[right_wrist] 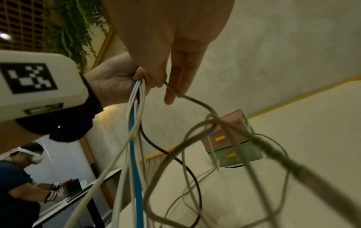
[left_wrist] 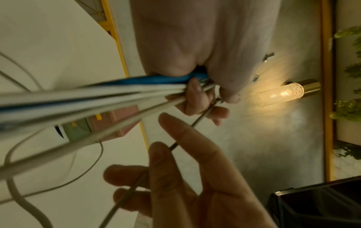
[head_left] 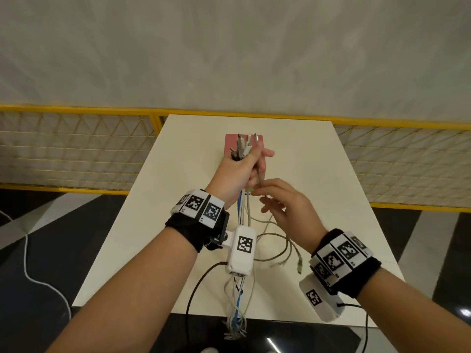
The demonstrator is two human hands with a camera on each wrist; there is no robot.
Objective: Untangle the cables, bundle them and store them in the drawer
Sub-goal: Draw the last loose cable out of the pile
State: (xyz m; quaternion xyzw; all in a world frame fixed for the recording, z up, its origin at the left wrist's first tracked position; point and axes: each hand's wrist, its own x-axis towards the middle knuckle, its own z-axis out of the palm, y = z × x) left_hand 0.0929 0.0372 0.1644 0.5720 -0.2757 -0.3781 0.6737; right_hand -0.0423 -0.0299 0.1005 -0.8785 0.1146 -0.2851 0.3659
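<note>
My left hand (head_left: 234, 174) is raised over the white table (head_left: 336, 174) and grips a bundle of cables (head_left: 240, 215), white, grey and one blue. Their plugs (head_left: 244, 145) stick up out of the fist, and the rest hangs past the table's front edge. My right hand (head_left: 272, 198), just right of it, pinches a thin grey cable (head_left: 260, 180) that runs up into the bundle. That grey cable's slack (head_left: 280, 248) lies in loops on the table. In the right wrist view the grey cable (right_wrist: 195, 101) leaves my right hand (right_wrist: 175, 64) and is knotted on itself lower down.
A small pink and green drawer box (right_wrist: 232, 138) with yellow handles stands at the table's far middle, mostly hidden behind my left hand in the head view. A yellow mesh fence (head_left: 76, 149) runs behind the table. Another person (right_wrist: 17, 172) sits off to the side.
</note>
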